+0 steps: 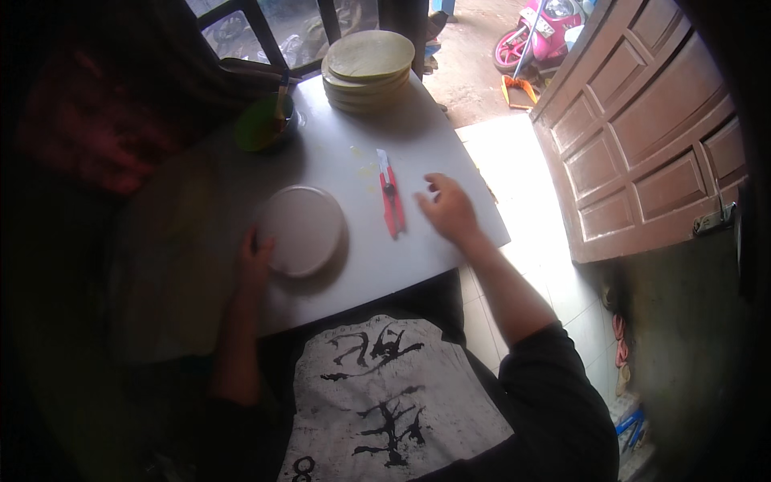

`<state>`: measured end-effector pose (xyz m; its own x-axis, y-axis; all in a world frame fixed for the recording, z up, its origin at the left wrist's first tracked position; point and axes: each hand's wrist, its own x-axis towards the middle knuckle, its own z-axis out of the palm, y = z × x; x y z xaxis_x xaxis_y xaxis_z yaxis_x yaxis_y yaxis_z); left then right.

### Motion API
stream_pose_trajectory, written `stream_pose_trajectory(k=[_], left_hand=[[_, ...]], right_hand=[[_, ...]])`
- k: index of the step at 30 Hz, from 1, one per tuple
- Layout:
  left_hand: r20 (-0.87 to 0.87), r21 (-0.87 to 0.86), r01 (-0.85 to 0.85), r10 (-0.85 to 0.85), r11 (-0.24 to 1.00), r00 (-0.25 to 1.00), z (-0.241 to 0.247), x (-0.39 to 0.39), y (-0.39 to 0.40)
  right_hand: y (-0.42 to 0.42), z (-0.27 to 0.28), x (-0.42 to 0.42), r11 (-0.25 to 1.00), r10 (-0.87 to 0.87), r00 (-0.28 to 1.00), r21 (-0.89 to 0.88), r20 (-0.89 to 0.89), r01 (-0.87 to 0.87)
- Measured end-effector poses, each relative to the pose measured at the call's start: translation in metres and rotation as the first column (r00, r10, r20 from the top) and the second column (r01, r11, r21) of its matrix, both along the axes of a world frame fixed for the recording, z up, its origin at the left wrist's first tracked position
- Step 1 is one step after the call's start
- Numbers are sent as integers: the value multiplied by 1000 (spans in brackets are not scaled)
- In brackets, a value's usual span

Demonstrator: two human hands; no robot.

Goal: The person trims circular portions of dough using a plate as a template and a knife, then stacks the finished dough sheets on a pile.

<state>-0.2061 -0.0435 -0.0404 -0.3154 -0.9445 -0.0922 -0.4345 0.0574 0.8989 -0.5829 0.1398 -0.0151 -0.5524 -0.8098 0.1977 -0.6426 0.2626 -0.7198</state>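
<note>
My left hand (256, 259) is at the left rim of a round pale disc (304, 232) with a raised edge, lying near the front of the white table. Its thumb meets the rim; shade hides whether the fingers grip it. My right hand (450, 208) hovers near the table's right side, fingers bent and apart, with nothing in it. Between the hands lies a red utility knife (390, 202), its blade extended and pointing away from me. At the far end stands a stack of round pale discs (368, 69).
A green bowl (259, 128) with a brush (281, 105) in it stands at the far left of the white table (325, 159). To the right is an open brown panelled door (656, 126). Outside, a pink motor scooter (542, 30) is parked. Windows (295, 30) lie behind the table.
</note>
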Motion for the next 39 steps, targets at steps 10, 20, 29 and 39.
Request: stream_pose_trajectory(k=[10,20,29,39], left_hand=[[132,-14,41,-39,999,991,8,3,-11],[-13,55,4,-3,998,1000,30,-19,9],[101,-25,22,-20,999,995,27,-16,5],[-306,100,-105,131,989,943,52,-38,39]], right_hand=[[-50,3,20,950,-77,972,280,-221,139],[-36,7,42,996,81,979,32,188,-88],[-87,28,117,935,178,950,257,256,-244],[-82,3,114,992,34,821,80,570,-96]])
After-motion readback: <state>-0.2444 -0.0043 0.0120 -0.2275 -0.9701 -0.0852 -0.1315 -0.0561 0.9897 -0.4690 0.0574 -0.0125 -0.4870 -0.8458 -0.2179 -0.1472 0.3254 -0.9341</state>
